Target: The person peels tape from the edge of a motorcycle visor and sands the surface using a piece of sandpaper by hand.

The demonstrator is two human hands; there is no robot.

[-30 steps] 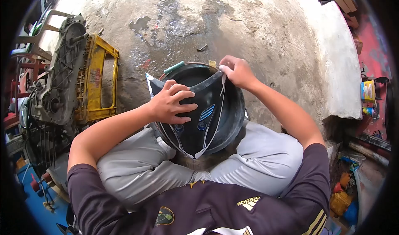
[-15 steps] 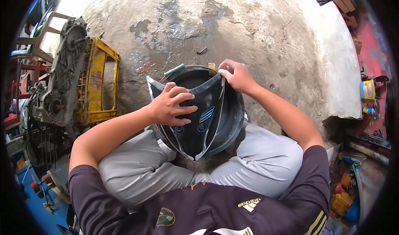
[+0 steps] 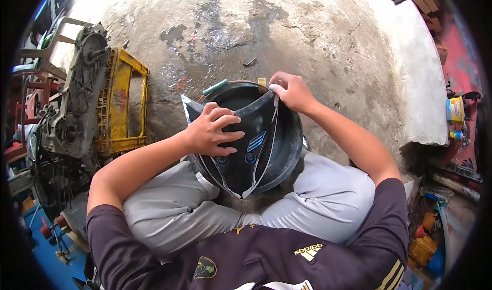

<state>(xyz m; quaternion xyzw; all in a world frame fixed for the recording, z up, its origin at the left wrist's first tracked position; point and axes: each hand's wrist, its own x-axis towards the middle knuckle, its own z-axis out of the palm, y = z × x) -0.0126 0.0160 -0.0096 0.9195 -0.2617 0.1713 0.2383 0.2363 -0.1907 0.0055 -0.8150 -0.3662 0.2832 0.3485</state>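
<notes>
A black motorcycle fairing panel (image 3: 241, 162) with white edges and blue stripes lies tilted across the mouth of a dark round basin (image 3: 287, 151), its point towards me. My left hand (image 3: 214, 131) rests on the panel's upper left face, fingers spread and slightly bent. At the upper right corner, my right hand (image 3: 289, 91) pinches the panel's edge between thumb and fingers; anything else in that pinch is hidden. A green stick-like piece (image 3: 215, 87) lies on the basin's far rim, and a small yellowish piece (image 3: 262, 82) sits near the right hand.
To the left stand a yellow plastic crate (image 3: 123, 105) and a grey metal engine casing (image 3: 77, 100). Wet, cracked concrete floor (image 3: 307, 34) spreads ahead. A white ledge (image 3: 415, 80) runs along the right, with a yellow can (image 3: 454, 110) beyond it. My legs flank the basin.
Both hands keep their places on the panel. The whole view shifts very slightly; nothing is taken hold of or let go.
</notes>
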